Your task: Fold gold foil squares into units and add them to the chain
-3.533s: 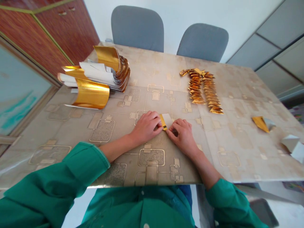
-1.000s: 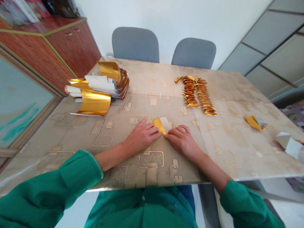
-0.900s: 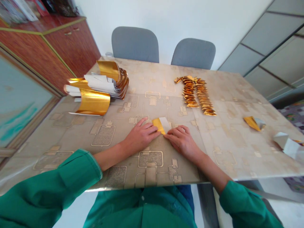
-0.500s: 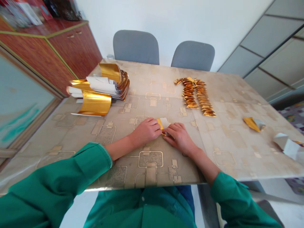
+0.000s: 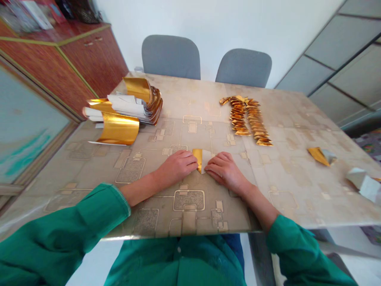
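Head view: a gold-and-white paper piece (image 5: 201,161) lies on the tabletop (image 5: 297,202) between the hands, its gold half nearer the left hand (image 5: 175,167) and its white half nearer the right hand (image 5: 225,172); both hands lie palm down with fingers lightly curled, their fingertips at the paper's edges, though whether either pinches it cannot be told; up and to the left of this paper stands a stack of curled gold foil sheets (image 5: 119,128), apparently the part not yet folded; up and to the right lies a double row of folded gold pieces (image 5: 247,119), apparently the part done; farther right rest a loose gold folded piece (image 5: 321,155) and a white folded piece (image 5: 363,184).
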The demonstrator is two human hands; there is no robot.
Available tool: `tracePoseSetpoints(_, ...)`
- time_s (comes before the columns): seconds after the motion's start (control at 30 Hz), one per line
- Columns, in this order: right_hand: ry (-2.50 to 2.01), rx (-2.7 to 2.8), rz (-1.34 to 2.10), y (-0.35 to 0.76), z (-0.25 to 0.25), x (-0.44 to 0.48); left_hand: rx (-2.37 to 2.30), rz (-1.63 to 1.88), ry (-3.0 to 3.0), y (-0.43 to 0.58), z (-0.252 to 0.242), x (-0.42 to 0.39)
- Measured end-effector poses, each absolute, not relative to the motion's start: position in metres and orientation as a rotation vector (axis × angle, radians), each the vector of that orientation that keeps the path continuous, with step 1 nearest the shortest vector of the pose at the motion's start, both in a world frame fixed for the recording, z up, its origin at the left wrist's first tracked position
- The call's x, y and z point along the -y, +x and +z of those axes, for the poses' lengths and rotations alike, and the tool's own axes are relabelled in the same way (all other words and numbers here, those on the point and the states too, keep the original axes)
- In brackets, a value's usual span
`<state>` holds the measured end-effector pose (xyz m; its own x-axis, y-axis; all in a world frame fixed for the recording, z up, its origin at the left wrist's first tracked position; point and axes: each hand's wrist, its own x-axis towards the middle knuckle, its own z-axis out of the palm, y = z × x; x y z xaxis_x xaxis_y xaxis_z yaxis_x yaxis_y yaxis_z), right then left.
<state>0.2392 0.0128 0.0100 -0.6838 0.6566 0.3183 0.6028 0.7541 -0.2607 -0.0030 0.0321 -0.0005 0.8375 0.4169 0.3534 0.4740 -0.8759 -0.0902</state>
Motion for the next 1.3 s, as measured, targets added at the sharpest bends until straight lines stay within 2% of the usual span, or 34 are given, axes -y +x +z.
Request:
tracePoseSetpoints(0.37, -0.935, 2.49, 0.644, 0.245, 0.012, -0.041, 0.9, -0.425, -2.962, -0.001, 0.006, 0.0)
tracePoseSetpoints(0.87, -1.27, 2.335, 0.652, 0.234, 0.004, -0.034, 0.978, -0.595, -3.11, -0.003, 0.004, -0.001)
tracePoseSetpoints(1.3, -1.397, 2.354, 0.515, 0.228, 0.008, -0.026, 0.97, -0.433, -3.031, -0.001, 0.005, 0.002)
